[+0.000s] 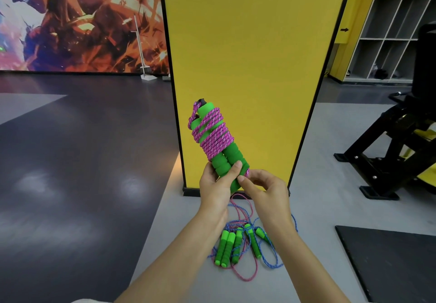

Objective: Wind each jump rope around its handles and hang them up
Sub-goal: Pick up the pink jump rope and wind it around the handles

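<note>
Pink jump rope (pixel 213 135) coils above left hand (pixel 215 184) gripping its green handles (pixel 232 152), right hand (pixel 266 189) pinching its end.

View: one head-worn wide-angle camera.
Vantage: above the person's own forearms, which enter from the bottom edge.
Facing: forward and down, toward a yellow pillar (pixel 247 55) and the grey floor (pixel 318 173).
Nearness: close; left hand (pixel 215 184) and right hand (pixel 267 188) hold the wound jump rope (pixel 213 135) at frame centre.
Farther: loose ropes (pixel 226 248) on the floor beneath; mural (pixel 70 19) upper left, shelving (pixel 396 19) upper right.
</note>
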The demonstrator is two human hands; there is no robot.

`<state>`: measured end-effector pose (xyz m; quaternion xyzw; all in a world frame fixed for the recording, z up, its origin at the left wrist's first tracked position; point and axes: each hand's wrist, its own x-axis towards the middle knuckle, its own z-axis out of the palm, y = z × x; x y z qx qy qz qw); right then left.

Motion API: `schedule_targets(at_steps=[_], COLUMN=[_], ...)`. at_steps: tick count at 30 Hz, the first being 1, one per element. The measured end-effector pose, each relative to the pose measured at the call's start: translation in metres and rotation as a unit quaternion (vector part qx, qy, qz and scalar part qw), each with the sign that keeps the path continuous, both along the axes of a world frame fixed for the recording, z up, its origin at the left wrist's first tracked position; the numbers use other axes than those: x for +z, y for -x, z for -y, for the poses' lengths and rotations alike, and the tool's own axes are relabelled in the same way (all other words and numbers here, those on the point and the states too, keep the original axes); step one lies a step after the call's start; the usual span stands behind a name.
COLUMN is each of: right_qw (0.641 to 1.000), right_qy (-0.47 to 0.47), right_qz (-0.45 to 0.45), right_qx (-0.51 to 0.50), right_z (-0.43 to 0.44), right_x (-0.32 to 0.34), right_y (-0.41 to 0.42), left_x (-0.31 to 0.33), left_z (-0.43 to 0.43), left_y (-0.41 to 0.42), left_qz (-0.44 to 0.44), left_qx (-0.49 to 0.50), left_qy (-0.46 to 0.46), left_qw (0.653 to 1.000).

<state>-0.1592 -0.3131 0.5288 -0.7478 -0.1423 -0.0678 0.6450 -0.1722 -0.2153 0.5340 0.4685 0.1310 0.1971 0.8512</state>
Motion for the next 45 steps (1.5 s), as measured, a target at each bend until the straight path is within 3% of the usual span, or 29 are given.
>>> schedule_targets(at_steps=[11, 21, 34, 45], right_qw=[0.998, 0.995, 0.987, 0.986], right_qy=[0.01, 0.053, 0.137, 0.08], right_qz=[-0.017, 0.01, 0.087, 0.143], right_qx=[-0.053, -0.085, 0.017, 0.032], right_z=[0.005, -0.001, 0.017, 0.02], right_x=[0.011, 0.01, 0.005, 0.008], right_y=[-0.002, 0.005, 0.0, -0.005], left_x=[-0.003, -0.003, 0.003, 0.011], left_z=[0.001, 0.003, -0.008, -0.02], left_y=[0.011, 0.007, 0.003, 0.013], left_qz=[0.007, -0.039, -0.1, -0.151], left_qx=[-0.064, -0.045, -0.041, -0.147], left_qy=[0.046, 0.031, -0.04, -0.057], left_qw=[0.997, 0.998, 0.993, 0.976])
